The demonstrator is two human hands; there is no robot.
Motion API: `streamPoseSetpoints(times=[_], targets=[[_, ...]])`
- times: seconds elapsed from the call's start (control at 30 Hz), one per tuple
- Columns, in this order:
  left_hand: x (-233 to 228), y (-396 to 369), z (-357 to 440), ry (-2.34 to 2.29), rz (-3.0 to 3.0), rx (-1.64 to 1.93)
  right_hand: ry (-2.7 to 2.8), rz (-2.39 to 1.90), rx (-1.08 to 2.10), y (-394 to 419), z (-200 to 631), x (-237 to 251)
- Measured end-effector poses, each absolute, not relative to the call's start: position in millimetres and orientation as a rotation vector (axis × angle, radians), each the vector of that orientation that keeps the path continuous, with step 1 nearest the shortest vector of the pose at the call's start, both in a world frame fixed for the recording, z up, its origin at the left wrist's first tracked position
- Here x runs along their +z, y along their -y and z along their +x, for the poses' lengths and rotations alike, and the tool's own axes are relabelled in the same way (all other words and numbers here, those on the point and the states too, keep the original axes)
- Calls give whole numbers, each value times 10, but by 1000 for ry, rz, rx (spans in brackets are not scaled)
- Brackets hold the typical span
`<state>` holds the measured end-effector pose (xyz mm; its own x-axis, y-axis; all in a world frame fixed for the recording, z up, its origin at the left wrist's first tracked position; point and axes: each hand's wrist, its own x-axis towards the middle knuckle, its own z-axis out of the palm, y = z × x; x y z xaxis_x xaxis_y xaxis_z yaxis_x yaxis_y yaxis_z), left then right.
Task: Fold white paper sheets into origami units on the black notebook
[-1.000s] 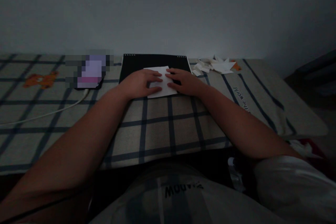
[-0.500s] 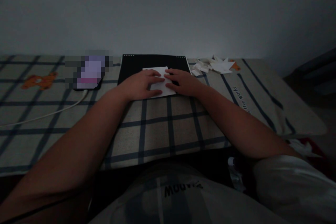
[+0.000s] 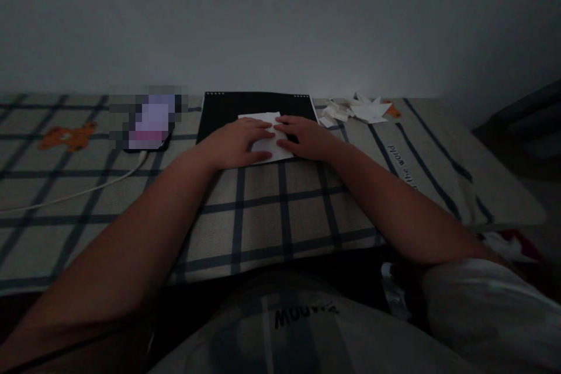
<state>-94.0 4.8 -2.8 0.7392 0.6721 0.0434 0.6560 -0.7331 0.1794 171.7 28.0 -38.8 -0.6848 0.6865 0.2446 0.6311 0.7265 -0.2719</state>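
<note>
A small sheet of white paper [image 3: 272,149] lies on a black board [image 3: 258,101] with rows of small white marks along its far edge. My left hand [image 3: 234,143] rests palm down over the paper's left side, fingers stretched out. From the other side my right hand [image 3: 304,137] lies on the paper's right part, its fingers spread. The fingertips of both hands come close together near the paper's middle. Parts of the sheet are hidden under the hands.
A phone [image 3: 151,120] with a lit, blurred screen lies to the left, a white cable [image 3: 100,184] plugged into it. Folded white paper pieces [image 3: 368,110] sit right of the board. The checked tablecloth [image 3: 263,210] covers the table, which meets a grey wall [image 3: 280,23].
My left fingers have shifted very slightly to the right over the paper. Otherwise both hands and the sheet stay where they were.
</note>
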Motion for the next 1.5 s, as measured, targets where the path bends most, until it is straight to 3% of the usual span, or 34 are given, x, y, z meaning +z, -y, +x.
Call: streamPoseSetpoints(times=[1.5], targets=[[-33, -37, -918, -1091, 2829, 120, 2679, -1028, 282, -321, 1754, -389]])
